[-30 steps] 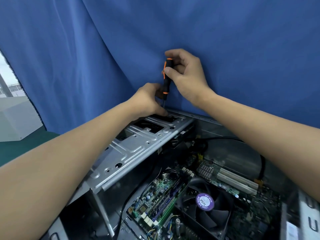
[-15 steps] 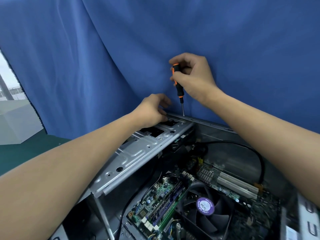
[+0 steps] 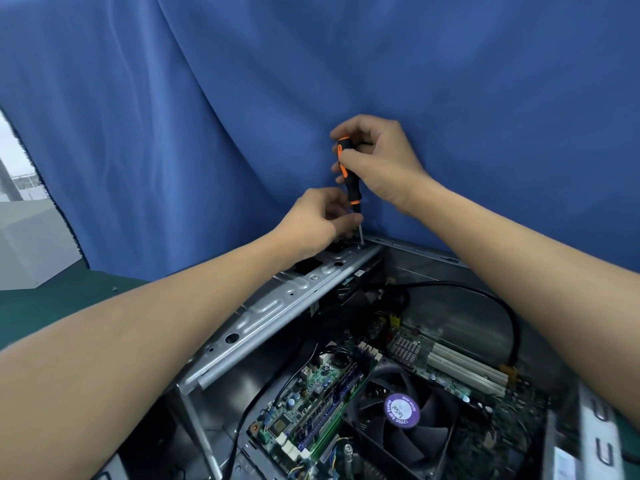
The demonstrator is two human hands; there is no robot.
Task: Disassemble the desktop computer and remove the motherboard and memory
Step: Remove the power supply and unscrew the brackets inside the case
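The open computer case [image 3: 426, 252] lies in front of me with a silver metal drive bracket [image 3: 277, 310] across its left side. My right hand [image 3: 377, 164] grips a black and orange screwdriver [image 3: 349, 178], held upright with its tip on a screw at the bracket's far end. My left hand [image 3: 318, 223] pinches the screwdriver's shaft just above the tip. Below lie the green motherboard [image 3: 311, 410], its memory sticks [image 3: 329, 407] and the black CPU fan [image 3: 401, 420] with a purple label.
A blue curtain [image 3: 311, 81] hangs right behind the case. A black cable [image 3: 498, 306] loops over the white expansion slots [image 3: 464, 367]. The green table [image 3: 52, 299] shows at left, with a pale box [image 3: 31, 247] on it.
The screwdriver has come down from a tilted, lifted pose to upright with its tip on the bracket screw. My left hand rose from the bracket to pinch the shaft.
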